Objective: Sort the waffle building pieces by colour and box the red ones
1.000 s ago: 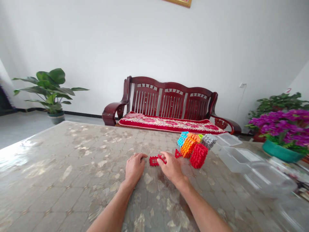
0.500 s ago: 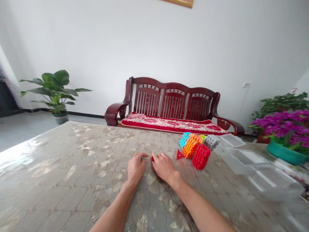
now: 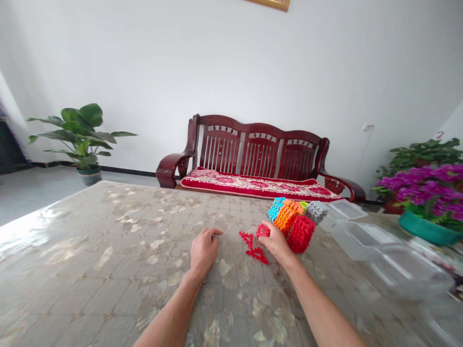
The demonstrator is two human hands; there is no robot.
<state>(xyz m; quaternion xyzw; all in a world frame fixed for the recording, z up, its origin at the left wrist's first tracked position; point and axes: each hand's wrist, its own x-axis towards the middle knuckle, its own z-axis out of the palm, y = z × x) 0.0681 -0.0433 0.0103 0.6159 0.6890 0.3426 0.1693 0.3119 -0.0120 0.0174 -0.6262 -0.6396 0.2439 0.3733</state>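
Note:
My right hand (image 3: 277,241) pinches a red plastic square building tile (image 3: 263,230) with an open middle, just in front of the stacks. Close to it on the table lie two red triangular tiles, an upper triangular tile (image 3: 247,239) and a lower triangular tile (image 3: 257,255). My left hand (image 3: 204,249) rests on the table to their left, fingers loosely bent and apart, with nothing visible in it. Right behind my right hand stand a red tile stack (image 3: 303,233) and an orange tile stack (image 3: 285,220). The fingertips' undersides are hidden.
Blue tiles (image 3: 276,208) and grey tiles (image 3: 317,212) stand behind the red and orange stacks. Clear plastic boxes (image 3: 356,241) sit to the right, near a teal flower pot (image 3: 428,229). A wooden bench (image 3: 260,149) stands beyond the patterned table (image 3: 108,270).
My right hand has moved right, from beside my left hand to the stacks, and now holds the square tile. Two red triangular tiles show where it passed. My left hand has hardly moved.

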